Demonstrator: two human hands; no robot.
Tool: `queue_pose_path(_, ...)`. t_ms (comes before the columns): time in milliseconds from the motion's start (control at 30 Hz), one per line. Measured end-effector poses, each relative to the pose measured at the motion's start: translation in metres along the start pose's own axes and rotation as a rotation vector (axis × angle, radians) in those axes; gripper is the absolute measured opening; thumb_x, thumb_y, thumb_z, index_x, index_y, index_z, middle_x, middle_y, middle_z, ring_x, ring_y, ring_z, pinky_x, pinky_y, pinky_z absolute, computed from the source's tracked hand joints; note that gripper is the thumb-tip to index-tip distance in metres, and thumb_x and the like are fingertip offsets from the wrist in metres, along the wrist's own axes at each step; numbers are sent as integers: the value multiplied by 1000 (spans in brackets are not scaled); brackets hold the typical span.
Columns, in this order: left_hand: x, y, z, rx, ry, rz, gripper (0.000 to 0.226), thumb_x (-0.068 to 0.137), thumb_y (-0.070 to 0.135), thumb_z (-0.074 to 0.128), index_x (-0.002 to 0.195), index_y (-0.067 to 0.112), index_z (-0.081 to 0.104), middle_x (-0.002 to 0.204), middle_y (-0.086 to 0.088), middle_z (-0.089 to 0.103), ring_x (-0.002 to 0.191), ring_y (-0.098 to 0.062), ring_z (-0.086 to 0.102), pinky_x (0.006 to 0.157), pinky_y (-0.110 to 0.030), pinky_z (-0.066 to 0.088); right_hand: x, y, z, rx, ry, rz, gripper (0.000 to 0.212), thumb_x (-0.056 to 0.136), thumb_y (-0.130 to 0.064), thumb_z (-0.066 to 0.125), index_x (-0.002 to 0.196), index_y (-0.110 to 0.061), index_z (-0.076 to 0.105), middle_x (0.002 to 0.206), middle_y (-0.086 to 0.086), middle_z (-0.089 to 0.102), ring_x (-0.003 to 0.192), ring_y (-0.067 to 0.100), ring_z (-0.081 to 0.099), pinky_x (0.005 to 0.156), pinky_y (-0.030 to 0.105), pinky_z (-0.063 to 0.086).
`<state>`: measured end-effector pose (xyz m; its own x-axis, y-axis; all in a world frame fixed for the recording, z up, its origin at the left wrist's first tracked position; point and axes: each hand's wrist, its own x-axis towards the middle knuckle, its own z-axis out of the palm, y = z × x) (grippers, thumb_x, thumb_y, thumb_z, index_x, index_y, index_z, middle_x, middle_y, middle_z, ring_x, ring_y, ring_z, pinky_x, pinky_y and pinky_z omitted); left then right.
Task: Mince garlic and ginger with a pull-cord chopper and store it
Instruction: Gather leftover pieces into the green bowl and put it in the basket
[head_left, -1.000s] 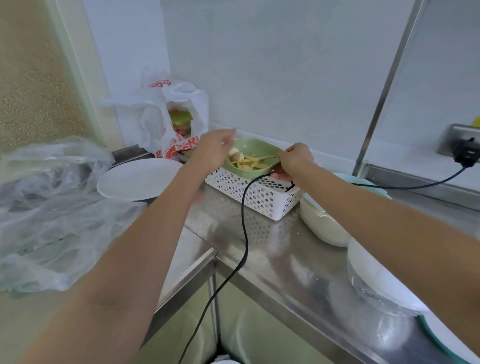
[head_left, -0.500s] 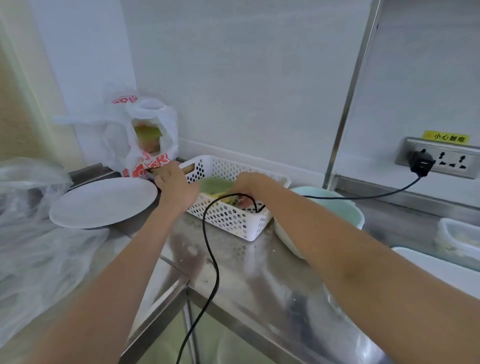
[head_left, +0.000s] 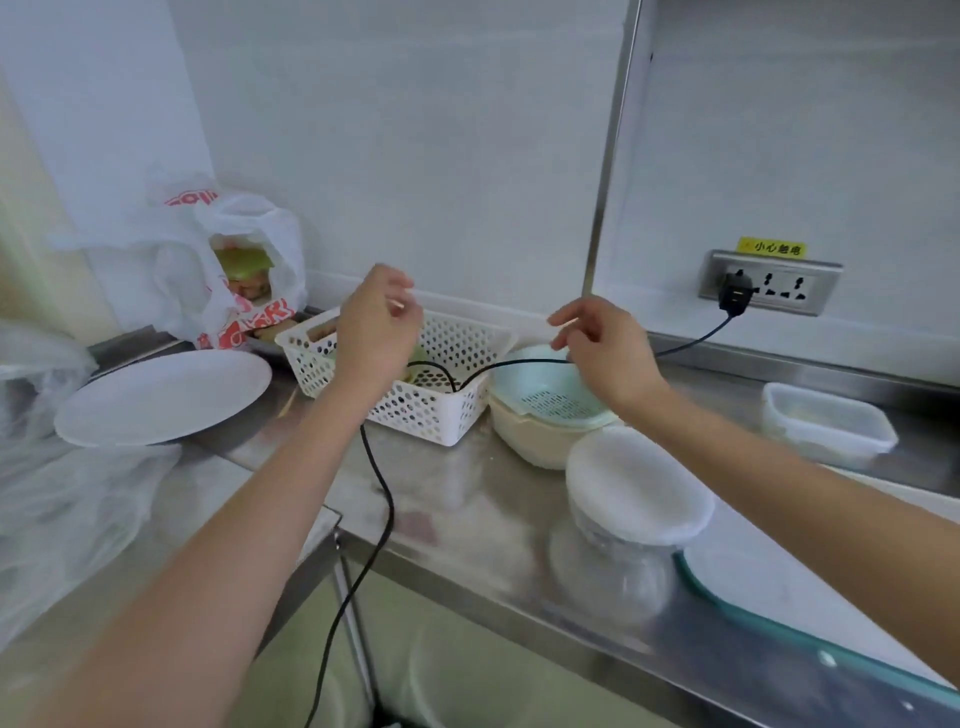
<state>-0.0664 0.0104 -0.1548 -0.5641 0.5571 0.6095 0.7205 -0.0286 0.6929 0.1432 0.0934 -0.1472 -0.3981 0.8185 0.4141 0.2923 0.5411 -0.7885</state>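
Observation:
A white perforated basket (head_left: 441, 410) stands at the back of the steel counter (head_left: 467, 499). A green dish (head_left: 417, 357) lies inside it, mostly hidden behind my left hand (head_left: 376, 325). That hand hovers above the basket with loosely curled fingers, holding nothing. My right hand (head_left: 605, 345) hangs over a teal colander (head_left: 545, 397) set in a cream bowl, its fingers relaxed and holding nothing. A clear round tub with a white lid (head_left: 636, 480), seemingly the chopper, sits nearer me on the right. A clear rectangular storage box (head_left: 826, 426) stands at the far right.
A black cord (head_left: 382, 493) runs from a wall plug (head_left: 734, 296) under my right hand, across the basket and down over the counter edge. At the left are a white plate (head_left: 161, 395), a plastic bag (head_left: 228, 270) and clear plastic film (head_left: 52, 467). A teal-edged white board (head_left: 769, 587) lies front right.
Both hands set the green dish down into the basket, let go and rose above it. The view swung right, bringing the lidded tub and storage box into sight.

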Motion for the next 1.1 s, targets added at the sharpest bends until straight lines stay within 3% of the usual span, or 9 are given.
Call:
queue_pose_path(100,-33,53,16,-93,-421,125,19,86,25,66,104,24,60,90,6,64,77,-6,57,71,-19,46,-30,25,-51,-217,-167,78,18,89,-17,54,107,-23,56,95,1,62,82,15,57,59,12,43)
queue_pose_path(233,-72,63,55,276,-982,204,48,81,50,69,124,30,58,125,10,59,112,-10,54,98,-30,42,-80,33,-94,-291,-657,114,67,80,-55,63,138,-41,32,134,-7,42,123,12,41,94,20,37)
queue_pose_path(300,-81,54,65,214,-943,135,41,86,43,67,124,29,58,127,7,59,119,-14,53,103,-35,41,-101,31,-102,-231,-737,44,78,80,-49,69,142,-46,23,142,-12,32,129,8,32,96,14,31)
queue_pose_path(467,-89,50,70,299,-848,153,51,81,13,70,130,19,58,133,0,59,127,-21,50,107,-33,34,-109,45,-85,-524,-694,-35,113,62,-59,78,138,-62,-6,159,1,-14,146,24,-11,117,48,10)
queue_pose_path(567,-99,51,69,488,-771,222,52,77,19,73,127,25,59,124,1,62,120,-22,51,107,-36,22,-104,45,-74,-535,-659,-11,117,60,-62,78,142,-57,-6,158,5,8,145,28,5,115,43,16)
queue_pose_path(667,-100,41,56,343,-723,108,25,80,16,74,102,26,68,108,0,68,110,-26,56,101,-36,36,-110,42,-72,-552,-655,-100,99,69,-54,76,147,-41,17,145,3,34,138,23,23,109,31,23)
queue_pose_path(833,-93,36,23,326,-863,88,27,77,5,77,102,14,69,129,-8,53,124,-25,46,104,-30,32,-115,25,-106,-250,-624,-157,88,68,-42,79,143,-40,33,145,-11,36,132,6,33,110,26,27)
queue_pose_path(933,-94,35,11,228,-914,31,30,74,3,78,90,27,68,149,-2,35,136,-20,33,113,-31,24,-97,0,-127,-53,-544,-197,87,64,-53,71,141,-41,34,144,-21,35,130,-3,34,108,20,29)
queue_pose_path(1100,-105,36,13,228,-838,83,37,67,10,85,82,38,67,150,-1,31,138,-24,27,118,-43,21,-59,-6,-86,-385,-584,-244,86,76,-47,73,147,-36,27,151,-10,30,139,11,25,116,32,20)
